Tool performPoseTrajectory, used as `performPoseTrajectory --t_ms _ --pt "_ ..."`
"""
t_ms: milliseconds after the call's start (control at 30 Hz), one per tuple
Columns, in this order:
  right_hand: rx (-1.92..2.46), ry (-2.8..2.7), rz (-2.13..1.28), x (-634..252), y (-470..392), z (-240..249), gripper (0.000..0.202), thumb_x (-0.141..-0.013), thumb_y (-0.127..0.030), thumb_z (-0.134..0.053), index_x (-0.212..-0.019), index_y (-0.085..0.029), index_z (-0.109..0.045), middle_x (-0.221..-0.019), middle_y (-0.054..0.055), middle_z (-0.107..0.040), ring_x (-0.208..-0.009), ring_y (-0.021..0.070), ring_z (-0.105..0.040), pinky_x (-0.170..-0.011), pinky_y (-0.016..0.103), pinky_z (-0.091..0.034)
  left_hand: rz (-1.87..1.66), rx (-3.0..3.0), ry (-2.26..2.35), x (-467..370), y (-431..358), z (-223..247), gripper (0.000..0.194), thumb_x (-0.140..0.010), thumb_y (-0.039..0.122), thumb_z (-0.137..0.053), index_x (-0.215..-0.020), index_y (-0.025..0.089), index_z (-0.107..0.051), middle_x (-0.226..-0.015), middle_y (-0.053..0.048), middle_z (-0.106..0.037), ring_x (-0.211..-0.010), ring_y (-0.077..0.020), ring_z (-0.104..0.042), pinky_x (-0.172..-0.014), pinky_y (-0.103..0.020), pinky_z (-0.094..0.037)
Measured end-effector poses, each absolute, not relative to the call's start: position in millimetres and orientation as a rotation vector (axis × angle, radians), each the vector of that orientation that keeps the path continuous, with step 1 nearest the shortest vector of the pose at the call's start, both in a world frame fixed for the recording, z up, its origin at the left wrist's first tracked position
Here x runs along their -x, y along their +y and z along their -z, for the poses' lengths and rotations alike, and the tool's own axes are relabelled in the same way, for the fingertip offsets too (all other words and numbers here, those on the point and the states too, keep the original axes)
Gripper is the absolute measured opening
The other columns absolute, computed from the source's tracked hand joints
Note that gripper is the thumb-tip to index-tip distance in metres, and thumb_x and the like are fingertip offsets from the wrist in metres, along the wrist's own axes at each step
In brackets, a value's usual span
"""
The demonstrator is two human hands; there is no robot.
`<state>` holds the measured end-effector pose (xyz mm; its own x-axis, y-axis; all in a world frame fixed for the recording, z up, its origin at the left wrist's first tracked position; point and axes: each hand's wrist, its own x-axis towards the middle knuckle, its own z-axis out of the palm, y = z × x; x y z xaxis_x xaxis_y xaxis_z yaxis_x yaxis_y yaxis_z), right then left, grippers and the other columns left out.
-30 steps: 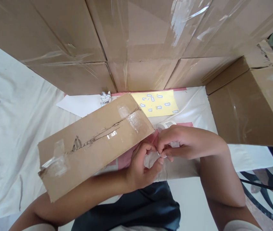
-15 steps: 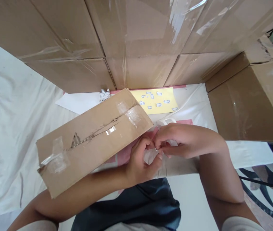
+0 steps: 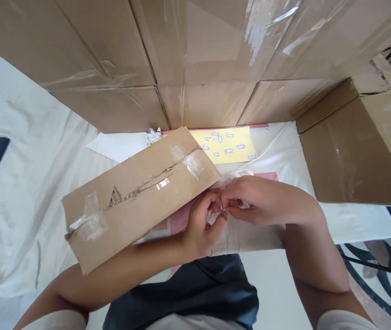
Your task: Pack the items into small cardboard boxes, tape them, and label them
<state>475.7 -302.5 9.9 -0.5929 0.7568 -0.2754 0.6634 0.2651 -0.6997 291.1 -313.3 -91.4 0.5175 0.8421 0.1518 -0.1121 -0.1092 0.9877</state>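
Left hand (image 3: 204, 224): curls thumb and fingers inward, almost into a ring, right beside a tiny whitish piece (image 3: 222, 208). Does not show clearly whether its tips actually grip that piece or only steady it. Right hand (image 3: 252, 197): comes in from the other side, palm down, and appears to pinch the piece between thumb and fingertips. Differs only a little from the previous instant: shows a smaller opening inside the left hand's curl, with both sets of fingertips bunched closer. Suggests, as a judgement, finer and tighter finger work on something very small (too small to identify from here).

As for the whitish piece: lies right at the meeting of the fingertips, between both hands, above a pink-patterned cloth (image 3: 180, 217). Just beyond the right hand's knuckles: shows white rings (image 3: 245, 173), partly hidden. To the left: leans in a taped cardboard box (image 3: 140, 197), tilted over the left forearm. Farther off: lies flat a yellow paper (image 3: 237, 156) with small outlined rectangles, near the big cartons (image 3: 113, 41).
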Motion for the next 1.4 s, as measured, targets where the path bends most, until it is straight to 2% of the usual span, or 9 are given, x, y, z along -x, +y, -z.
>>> performPoseTrajectory --t_ms 167,267,400,567,867,1000,1100,1267,1400 --pt "1.378 -2.409 -1.181 -475 -302 -10 0.021 -0.091 -0.014 -0.052 -0.070 -0.018 -0.055 -0.066 -0.002 -0.058 -0.060 0.0113 -0.049 -0.061 0.027 -0.032 -0.931 -1.408 0.663 -294 -312 91 0.011 -0.096 0.018 -0.051 -0.086 0.022 -0.054 -0.079 0.003 -0.051 -0.074 -0.0142 -0.049 -0.071 -0.029 -0.044" --pt "1.326 -2.293 -1.325 -481 -301 -11 0.013 -0.088 -0.014 -0.054 -0.077 -0.018 -0.060 -0.069 -0.002 -0.060 -0.061 0.0110 -0.052 -0.061 0.026 -0.035 -0.957 -1.368 0.631 -294 -312 88 0.007 -0.097 0.029 -0.057 -0.096 0.023 -0.054 -0.079 0.003 -0.050 -0.071 -0.0135 -0.048 -0.068 -0.028 -0.045" --pt "1.198 -2.147 -1.458 -490 -299 -11 0.010 -0.085 -0.013 -0.055 -0.084 -0.017 -0.064 -0.076 0.000 -0.066 -0.071 0.0130 -0.058 -0.068 0.026 -0.041 -0.913 -1.443 0.529 -289 -313 87 0.023 -0.098 0.039 -0.060 -0.114 0.022 -0.057 -0.091 -0.002 -0.060 -0.078 -0.0154 -0.055 -0.072 -0.030 -0.048" --pt "1.213 -2.200 -1.333 -491 -300 -14 0.009 -0.082 -0.011 -0.057 -0.079 -0.019 -0.061 -0.072 -0.002 -0.065 -0.071 0.0127 -0.053 -0.087 0.032 -0.038 -0.914 -1.488 0.600 -285 -313 89 0.015 -0.102 0.033 -0.054 -0.094 0.021 -0.059 -0.080 0.000 -0.060 -0.071 -0.0134 -0.052 -0.067 -0.027 -0.043" --pt "1.211 -2.183 -1.329 -493 -299 -17 0.012 -0.080 -0.009 -0.054 -0.078 -0.020 -0.057 -0.068 -0.003 -0.060 -0.067 0.0123 -0.049 -0.074 0.028 -0.036 -0.843 -1.482 0.609 -278 -313 66 0.023 -0.103 0.039 -0.050 -0.090 0.021 -0.057 -0.073 0.001 -0.054 -0.063 -0.0121 -0.046 -0.061 -0.027 -0.042" --pt "1.068 -2.144 -1.365 -494 -302 -17 0.013 -0.081 -0.008 -0.055 -0.080 -0.020 -0.057 -0.069 -0.003 -0.061 -0.068 0.0116 -0.049 -0.074 0.027 -0.038 -0.845 -1.490 0.585 -276 -315 58 0.016 -0.104 0.032 -0.051 -0.093 0.022 -0.058 -0.072 0.003 -0.054 -0.062 -0.0111 -0.045 -0.061 -0.026 -0.043" --pt "0.981 -2.116 -1.366 -493 -304 -18 0.012 -0.087 -0.010 -0.057 -0.081 -0.020 -0.058 -0.071 -0.002 -0.063 -0.069 0.0118 -0.052 -0.077 0.028 -0.040 -0.896 -1.510 0.638 -277 -313 56 0.005 -0.101 0.025 -0.057 -0.104 0.024 -0.060 -0.082 0.001 -0.058 -0.069 -0.0120 -0.050 -0.065 -0.026 -0.044" --pt "0.961 -2.116 -1.359 -492 -305 -17 0.011 -0.092 -0.014 -0.057 -0.084 -0.021 -0.060 -0.075 0.000 -0.068 -0.074 0.0128 -0.058 -0.082 0.029 -0.043 -1.104 -1.642 0.546 -278 -306 50 0.019 -0.091 0.012 -0.066 -0.106 0.022 -0.061 -0.084 0.000 -0.058 -0.074 -0.0127 -0.053 -0.063 -0.025 -0.044" --pt "0.988 -2.090 -1.369 -490 -304 -16 0.010 -0.094 -0.019 -0.060 -0.084 -0.020 -0.063 -0.079 0.002 -0.068 -0.075 0.0129 -0.059 -0.072 0.025 -0.045 -1.107 -1.639 0.468 -279 -307 53 0.034 -0.084 0.020 -0.076 -0.113 0.022 -0.059 -0.092 -0.005 -0.063 -0.078 -0.0164 -0.058 -0.067 -0.030 -0.051"
